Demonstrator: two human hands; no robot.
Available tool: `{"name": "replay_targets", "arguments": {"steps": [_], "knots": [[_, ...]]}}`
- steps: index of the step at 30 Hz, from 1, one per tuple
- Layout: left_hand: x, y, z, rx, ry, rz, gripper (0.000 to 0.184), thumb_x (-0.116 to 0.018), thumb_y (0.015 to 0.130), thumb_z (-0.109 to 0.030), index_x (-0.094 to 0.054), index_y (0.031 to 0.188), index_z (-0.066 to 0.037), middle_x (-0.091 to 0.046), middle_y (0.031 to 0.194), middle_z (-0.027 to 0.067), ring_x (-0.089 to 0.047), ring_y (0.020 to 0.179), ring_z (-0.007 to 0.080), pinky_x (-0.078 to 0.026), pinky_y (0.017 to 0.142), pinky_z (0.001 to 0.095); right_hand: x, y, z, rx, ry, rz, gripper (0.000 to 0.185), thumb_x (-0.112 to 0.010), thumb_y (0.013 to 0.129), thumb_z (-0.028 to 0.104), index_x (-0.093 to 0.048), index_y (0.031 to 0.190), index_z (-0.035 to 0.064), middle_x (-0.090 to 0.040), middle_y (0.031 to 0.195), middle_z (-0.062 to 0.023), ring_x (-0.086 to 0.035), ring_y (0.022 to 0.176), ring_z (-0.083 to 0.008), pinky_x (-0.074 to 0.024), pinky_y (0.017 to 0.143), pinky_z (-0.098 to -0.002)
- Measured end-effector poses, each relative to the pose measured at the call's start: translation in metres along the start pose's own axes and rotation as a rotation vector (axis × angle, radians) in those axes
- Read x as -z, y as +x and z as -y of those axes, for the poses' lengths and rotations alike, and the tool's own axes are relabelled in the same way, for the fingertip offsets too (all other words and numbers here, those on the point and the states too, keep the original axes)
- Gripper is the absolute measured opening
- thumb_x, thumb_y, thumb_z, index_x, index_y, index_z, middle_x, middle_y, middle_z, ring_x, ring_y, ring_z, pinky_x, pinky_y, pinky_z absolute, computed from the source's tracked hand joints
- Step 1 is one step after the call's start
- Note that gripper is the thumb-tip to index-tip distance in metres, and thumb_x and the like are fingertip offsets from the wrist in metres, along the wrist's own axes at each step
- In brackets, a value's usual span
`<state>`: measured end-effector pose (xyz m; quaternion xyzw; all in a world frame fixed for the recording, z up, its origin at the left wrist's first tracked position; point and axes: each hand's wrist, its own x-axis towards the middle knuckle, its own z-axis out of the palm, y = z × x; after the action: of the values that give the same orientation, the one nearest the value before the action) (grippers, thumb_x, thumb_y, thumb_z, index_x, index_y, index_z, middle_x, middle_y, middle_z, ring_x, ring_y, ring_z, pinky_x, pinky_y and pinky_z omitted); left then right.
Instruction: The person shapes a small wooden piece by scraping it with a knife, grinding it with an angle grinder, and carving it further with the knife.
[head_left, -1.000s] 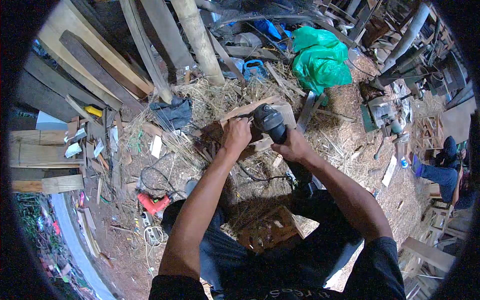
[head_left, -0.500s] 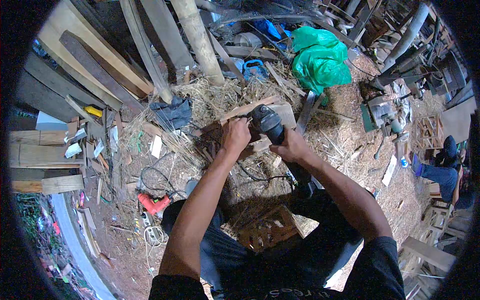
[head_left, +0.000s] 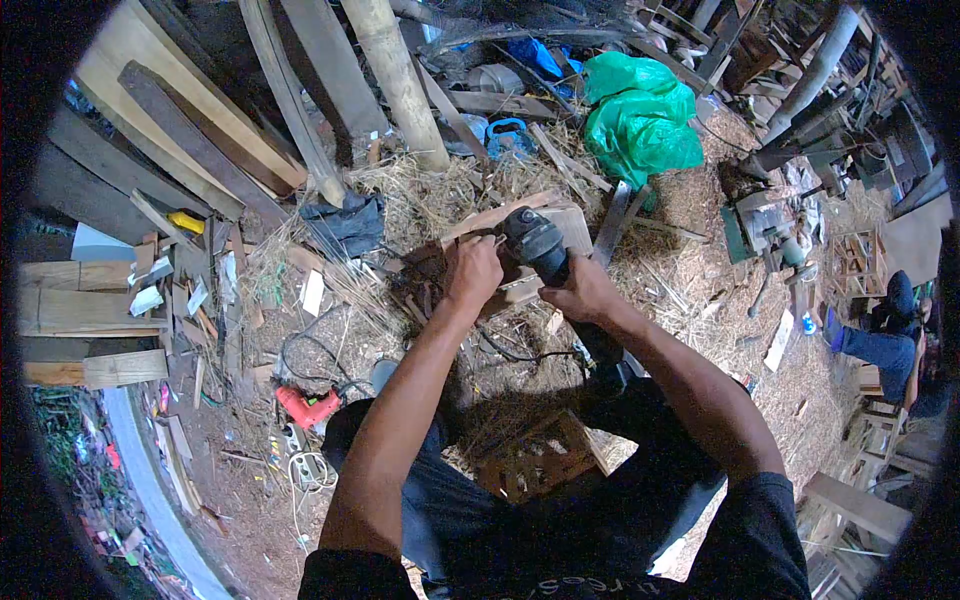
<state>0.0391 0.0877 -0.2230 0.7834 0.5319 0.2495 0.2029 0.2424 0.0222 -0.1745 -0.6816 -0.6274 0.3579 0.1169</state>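
Note:
My right hand (head_left: 583,290) is wrapped round the body of a black angle grinder (head_left: 538,245), whose head points up and to the left. Close to the grinder's head, my left hand (head_left: 473,268) is closed; a small piece shows at its fingertips, too small to name. Beneath both hands lies a pale wooden block (head_left: 572,228), partly covered by the grinder. The grinder's working side is hidden from view.
A red power tool (head_left: 306,407) and a power strip (head_left: 308,465) with cables lie on the ground at left. Planks (head_left: 95,295) are stacked further left. A green plastic bag (head_left: 640,120) sits ahead. Another person's leg (head_left: 878,352) shows at far right.

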Motion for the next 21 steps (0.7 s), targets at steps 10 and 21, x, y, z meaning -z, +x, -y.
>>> {"name": "replay_targets", "arguments": {"steps": [10,21], "knots": [[0.001,0.0,-0.007,0.029,-0.025,-0.001,0.011,-0.055,0.082,-0.005,-0.06,0.082,0.004,-0.063,0.077,0.0265,-0.063,0.077,0.0427,-0.05,0.071,0.0513,0.005,-0.002,0.003,-0.02,0.016,-0.028,0.061,-0.076,0.069,0.036,-0.052,0.109,-0.0038,-0.065,0.093,-0.0268,-0.063,0.09,-0.0421,-0.0498,0.08,-0.0479],[0.001,0.003,-0.006,0.05,0.062,0.013,0.01,-0.057,0.08,-0.005,-0.061,0.082,0.004,-0.063,0.078,0.0263,-0.062,0.077,0.0431,-0.049,0.072,0.0521,0.002,-0.001,0.0,0.061,-0.008,-0.019,0.065,-0.075,0.07,0.038,-0.048,0.11,-0.0053,-0.063,0.1,-0.0297,-0.061,0.096,-0.0455,-0.0486,0.083,-0.0511]]}}
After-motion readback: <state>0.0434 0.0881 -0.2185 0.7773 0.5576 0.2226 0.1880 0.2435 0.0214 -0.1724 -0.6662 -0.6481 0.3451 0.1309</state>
